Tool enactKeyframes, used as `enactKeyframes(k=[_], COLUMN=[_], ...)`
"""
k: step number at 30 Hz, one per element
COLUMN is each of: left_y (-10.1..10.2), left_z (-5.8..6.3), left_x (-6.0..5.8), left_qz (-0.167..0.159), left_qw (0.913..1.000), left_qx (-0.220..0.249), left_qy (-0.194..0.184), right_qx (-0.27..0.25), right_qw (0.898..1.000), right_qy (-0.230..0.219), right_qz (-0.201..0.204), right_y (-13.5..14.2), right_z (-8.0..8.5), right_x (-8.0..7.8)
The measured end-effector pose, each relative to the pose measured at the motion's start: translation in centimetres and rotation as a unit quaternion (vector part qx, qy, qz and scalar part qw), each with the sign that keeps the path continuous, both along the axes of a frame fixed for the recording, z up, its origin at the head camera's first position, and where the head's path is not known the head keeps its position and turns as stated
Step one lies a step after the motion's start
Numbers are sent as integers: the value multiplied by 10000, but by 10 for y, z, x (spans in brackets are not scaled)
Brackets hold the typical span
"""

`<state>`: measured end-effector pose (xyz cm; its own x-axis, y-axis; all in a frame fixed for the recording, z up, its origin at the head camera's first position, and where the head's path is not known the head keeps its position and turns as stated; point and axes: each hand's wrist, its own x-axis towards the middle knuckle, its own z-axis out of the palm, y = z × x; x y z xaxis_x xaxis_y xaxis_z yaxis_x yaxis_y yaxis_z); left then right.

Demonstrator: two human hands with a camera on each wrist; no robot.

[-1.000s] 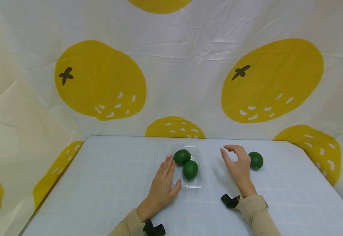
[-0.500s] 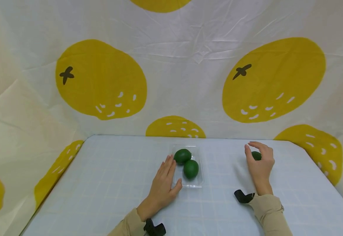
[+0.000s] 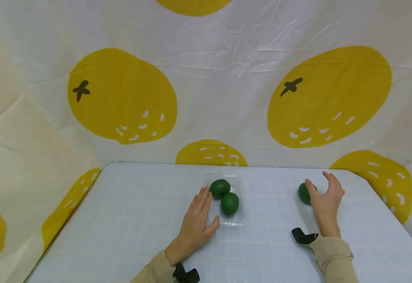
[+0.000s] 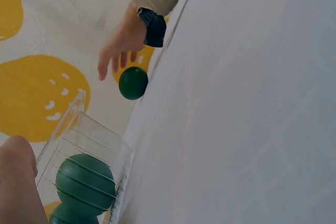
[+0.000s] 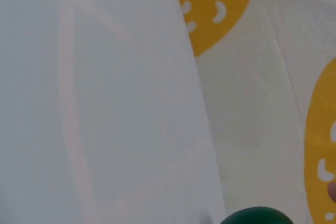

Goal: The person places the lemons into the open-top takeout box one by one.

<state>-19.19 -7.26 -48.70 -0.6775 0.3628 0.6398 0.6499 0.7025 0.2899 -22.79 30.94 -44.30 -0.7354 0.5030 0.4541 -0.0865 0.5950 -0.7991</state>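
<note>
A clear plastic box [image 3: 242,210] sits mid-table with two dark green limes, the far one [image 3: 220,188] touching the near one [image 3: 230,203]. My left hand [image 3: 194,227] lies along the box's left side, fingers straight and thumb spread near the front corner. To the right, a third lime [image 3: 303,193] rests on the table. My right hand [image 3: 327,204] is right beside it, thumb in front of part of it and fingers spread apart, not closed around it. In the left wrist view this lime [image 4: 133,83] shows below the right hand [image 4: 123,40]. Only its top edge [image 5: 257,216] enters the right wrist view.
A pale checked cloth covers the table [image 3: 138,220]. Behind and to the left hangs a white curtain [image 3: 220,98] printed with yellow fruit. Black wrist cameras sit on both sleeves, the left one [image 3: 186,274] and the right one [image 3: 303,236].
My right hand has moved right, passing over the single lime to its right side. That lime still lies in about the same place. My left hand and the box have not moved.
</note>
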Motion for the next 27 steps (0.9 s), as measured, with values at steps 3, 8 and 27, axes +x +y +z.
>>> enactKeyframes(k=[3,8,27], left_y=[0,0,2], left_z=[0,0,1], left_x=[1,1,2], left_qz=[-7,-4,5], left_qw=[10000,10000,9999], left_qx=[20,59,66], left_qy=[-22,12,-158], right_qx=[-206,-593,-343], right_qw=[9974,9886,9735], right_qy=[-691,-1369,-1601], right_qz=[86,227,1599], right_y=[5,7,11], right_z=[-5,-14,-21], right_x=[1,2,6])
